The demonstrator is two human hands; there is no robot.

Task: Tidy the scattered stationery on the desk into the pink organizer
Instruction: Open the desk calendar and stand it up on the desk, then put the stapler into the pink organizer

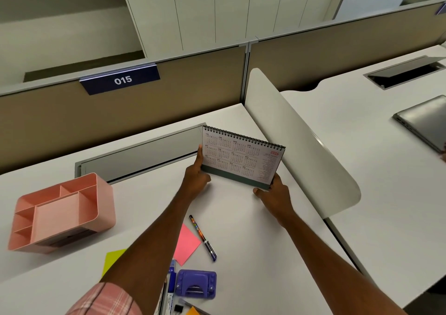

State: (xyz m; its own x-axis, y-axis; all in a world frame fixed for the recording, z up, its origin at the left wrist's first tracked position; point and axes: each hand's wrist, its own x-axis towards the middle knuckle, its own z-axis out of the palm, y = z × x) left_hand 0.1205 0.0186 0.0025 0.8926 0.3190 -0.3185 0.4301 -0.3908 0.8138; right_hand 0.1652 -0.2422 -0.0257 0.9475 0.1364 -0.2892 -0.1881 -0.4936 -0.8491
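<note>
White desk (241,220) under everything. At its left, pink organizer (106,206): rounded corners, one large compartment with smaller ones along two sides. Toward the back, spiral-bound calendar (241,158), upright, year grid facing the camera, red 2026 at top right, green strip along the bottom. Left hand (195,179) pinching its left edge, right hand (275,196) gripping its lower right corner. Nearer, loose on the desk: purple hole punch (196,283), pink sticky note (187,244), yellow sticky note (112,261), patterned pen (202,237) with blue cap, blue-and-white marker (171,283) just left of the punch.
</note>
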